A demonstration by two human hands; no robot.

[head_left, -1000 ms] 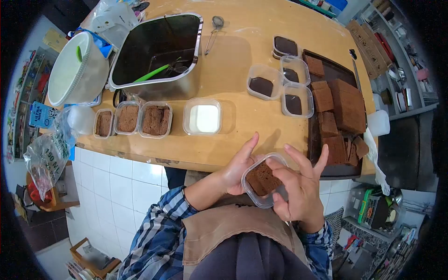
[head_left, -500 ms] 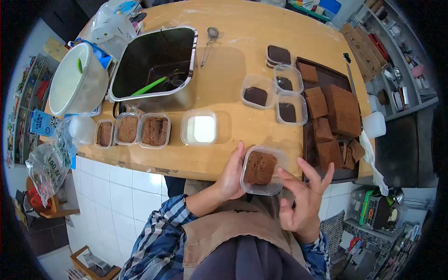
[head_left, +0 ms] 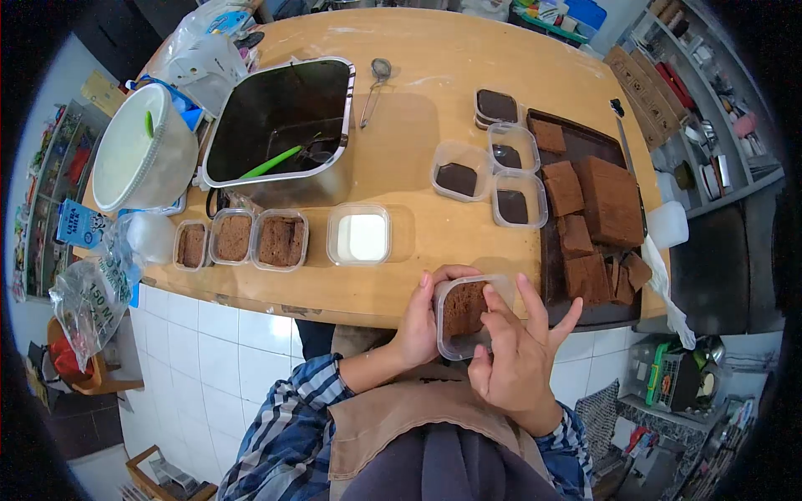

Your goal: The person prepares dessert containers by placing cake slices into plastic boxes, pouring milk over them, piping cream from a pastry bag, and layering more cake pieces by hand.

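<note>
Clear square plastic tub (head_left: 466, 344) bearing porous brown cake slab (head_left: 461, 313), at half past four from view centre | left hand (head_left: 417, 324): wrapped around tub wall; right hand (head_left: 516, 359): fingers spread, index at slab | probably light; slab likely soft, crumbly; best held by tub walls.

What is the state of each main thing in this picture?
Left hand: gripping held tub
Held tub: open, cake inside
Right hand: open
White-filled tub: open
Three cake-filled tubs: open
Three dark-bottomed tubs: open
Metal pan: uncovered, tool inside
White bucket: uncovered
Dark tray: holding cut cake
Strainer: lying down
</note>
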